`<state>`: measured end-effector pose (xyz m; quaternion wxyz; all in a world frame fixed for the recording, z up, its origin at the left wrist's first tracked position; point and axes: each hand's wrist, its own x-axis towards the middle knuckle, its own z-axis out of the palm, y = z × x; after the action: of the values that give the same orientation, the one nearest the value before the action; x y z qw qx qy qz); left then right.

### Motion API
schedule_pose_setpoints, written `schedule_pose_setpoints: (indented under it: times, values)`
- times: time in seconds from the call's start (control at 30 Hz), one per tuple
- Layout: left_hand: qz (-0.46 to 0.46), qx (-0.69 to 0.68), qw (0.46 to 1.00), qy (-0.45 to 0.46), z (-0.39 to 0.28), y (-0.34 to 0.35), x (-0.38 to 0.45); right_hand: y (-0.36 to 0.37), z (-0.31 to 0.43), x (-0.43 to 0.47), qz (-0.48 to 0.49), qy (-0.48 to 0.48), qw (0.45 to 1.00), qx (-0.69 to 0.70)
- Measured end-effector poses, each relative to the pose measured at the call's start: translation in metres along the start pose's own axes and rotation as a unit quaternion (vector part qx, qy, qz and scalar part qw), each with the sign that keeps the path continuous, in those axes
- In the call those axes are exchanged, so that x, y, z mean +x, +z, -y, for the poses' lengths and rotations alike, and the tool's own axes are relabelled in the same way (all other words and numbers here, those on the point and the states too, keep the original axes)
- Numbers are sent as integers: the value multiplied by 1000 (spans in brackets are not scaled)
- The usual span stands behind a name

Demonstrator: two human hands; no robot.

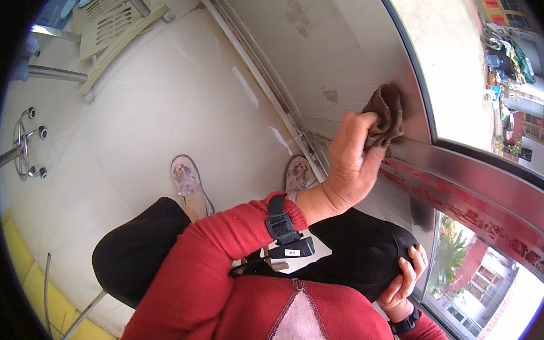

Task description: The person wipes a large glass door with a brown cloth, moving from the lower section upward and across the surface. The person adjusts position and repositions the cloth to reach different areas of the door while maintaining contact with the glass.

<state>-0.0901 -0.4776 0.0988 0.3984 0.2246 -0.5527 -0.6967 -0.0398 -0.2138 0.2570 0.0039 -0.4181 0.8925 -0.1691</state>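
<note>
A folded brown cloth [384, 116] is gripped in my right hand [353, 160], pressed against the pale panel of a metal-framed door [351, 58] just below its glass. Brown smudges mark the panel to the left of the cloth. Close to my right hand runs a vertical frame piece with worn red patches [464, 198]. My left hand [404, 278] rests on my black-trousered knee [369, 253], fingers curled over it and holding no object. A black strap circles each wrist, and a small black device hangs near the right one.
My patterned shoes stand on the pale tiled floor [131, 130], one close to the door's bottom track [258, 72]. A cream slatted plastic rack [117, 32] with metal legs stands at upper left, above a castored metal base [22, 145]. Yellow panels [53, 292] lie at lower left.
</note>
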Motion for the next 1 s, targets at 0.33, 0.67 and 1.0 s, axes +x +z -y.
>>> schedule_pose_setpoints:
  times: [0.33, 0.67, 1.0]
  values:
    - [-70, 136, 983, -98, 61, -28, 6, 4, 7, 3, -38, 0, 999, -1]
    - [69, 172, 966, 181, 29, -17, -6, 5, 8, 4, -42, -16, 999, -3]
    - [-209, 306, 924, -92, 211, -159, 128, 1, 9, 5, -4, 13, 1000, -23]
